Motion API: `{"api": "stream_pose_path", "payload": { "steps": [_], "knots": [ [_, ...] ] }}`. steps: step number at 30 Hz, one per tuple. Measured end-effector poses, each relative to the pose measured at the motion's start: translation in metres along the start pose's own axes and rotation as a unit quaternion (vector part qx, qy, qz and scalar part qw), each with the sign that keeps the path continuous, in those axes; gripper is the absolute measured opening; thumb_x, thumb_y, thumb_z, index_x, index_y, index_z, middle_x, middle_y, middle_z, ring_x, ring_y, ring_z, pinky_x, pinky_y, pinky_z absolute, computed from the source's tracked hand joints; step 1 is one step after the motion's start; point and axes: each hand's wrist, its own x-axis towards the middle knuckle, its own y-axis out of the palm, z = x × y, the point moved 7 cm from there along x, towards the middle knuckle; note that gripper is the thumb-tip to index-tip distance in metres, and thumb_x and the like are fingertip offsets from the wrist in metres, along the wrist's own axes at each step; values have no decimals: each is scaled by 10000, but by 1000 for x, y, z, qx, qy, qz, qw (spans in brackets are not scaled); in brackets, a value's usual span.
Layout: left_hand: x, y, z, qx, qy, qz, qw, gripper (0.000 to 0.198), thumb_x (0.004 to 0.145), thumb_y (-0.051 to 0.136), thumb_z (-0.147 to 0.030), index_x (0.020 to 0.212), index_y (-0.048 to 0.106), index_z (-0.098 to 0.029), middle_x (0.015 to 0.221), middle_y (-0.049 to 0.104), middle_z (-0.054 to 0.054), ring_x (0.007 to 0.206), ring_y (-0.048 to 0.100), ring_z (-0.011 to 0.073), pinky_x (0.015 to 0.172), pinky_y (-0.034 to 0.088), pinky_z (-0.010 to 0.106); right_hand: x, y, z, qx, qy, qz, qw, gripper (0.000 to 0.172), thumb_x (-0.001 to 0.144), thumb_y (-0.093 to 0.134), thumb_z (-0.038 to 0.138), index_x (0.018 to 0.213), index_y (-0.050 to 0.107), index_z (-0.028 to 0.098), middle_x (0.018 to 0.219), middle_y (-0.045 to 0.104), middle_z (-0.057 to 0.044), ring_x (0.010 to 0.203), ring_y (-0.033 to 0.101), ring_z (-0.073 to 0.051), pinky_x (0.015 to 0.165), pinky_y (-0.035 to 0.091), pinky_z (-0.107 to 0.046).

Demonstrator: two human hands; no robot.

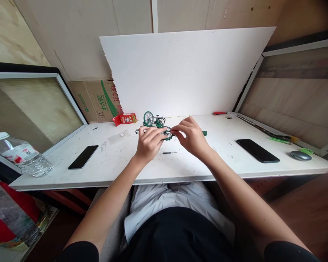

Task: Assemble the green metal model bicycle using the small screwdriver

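Two hands worked over one white worktop (215,160). The left hand (149,143) had its fingers curled closed on one green miniature bicycle (168,134), holding it just above the surface. The right hand (191,137) brought thumb and forefinger nearly together at that bicycle's one visible wheel (whether they had closed on its rim, I could not tell).

Just beyond the left fingers stood a second miniature bicycle (149,119), two wheels showing. One small black screwdriver (169,153) lay on the near side, between the two sets of fingers. Left of the left fingers were one clear plastic bag (118,137) and, farther beyond, one red box (128,118); well apart on that side were one phone (83,157) and one water bottle (27,156). Right of the right fingers lay one green piece (205,133), then, well apart, another phone (257,150) and one grey mouse (301,155). One red-handled tool (219,113) lay beyond them.
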Motion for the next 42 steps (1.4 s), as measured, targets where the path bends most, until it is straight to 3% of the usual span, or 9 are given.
{"api": "stream_pose_path", "payload": {
  "steps": [11,19,25,33,42],
  "knots": [
    [-1,-1,-3,-10,10,-22,1000,191,997,659,-85,977,733,-260,1230,830,29,1028,767,244,944,428,470,1,1,0,18,44,18,999,204,1061,597,239,922,747,236,817,705,-82,941,567,-287,822,492,-440],
    [0,0,-2,-13,-9,-2,1000,186,1006,654,-104,955,735,-264,1222,832,28,1054,762,254,966,427,493,-2,9,-3,-17,53,18,998,202,1058,538,181,922,679,228,919,730,-107,927,576,-291,790,486,-432],
    [0,-3,-5,-14,4,-37,999,184,988,665,-80,944,712,-253,1225,831,19,1023,760,238,933,430,466,-3,8,-5,-9,65,20,998,170,1055,556,200,918,653,225,927,747,-103,937,585,-294,786,488,-439],
    [-2,1,-1,-27,-34,-28,999,162,954,705,-87,949,724,-248,1226,830,44,1031,764,250,919,432,458,-2,6,-3,2,95,16,995,126,1041,591,210,929,641,237,901,731,-83,926,596,-286,747,458,-411],
    [-2,3,-1,-22,-31,-13,999,165,979,681,-106,968,739,-260,1239,826,45,1037,764,257,942,441,476,-2,7,-3,16,91,12,996,152,1059,591,259,932,674,245,907,749,-77,941,601,-287,776,477,-422]
  ]
}}
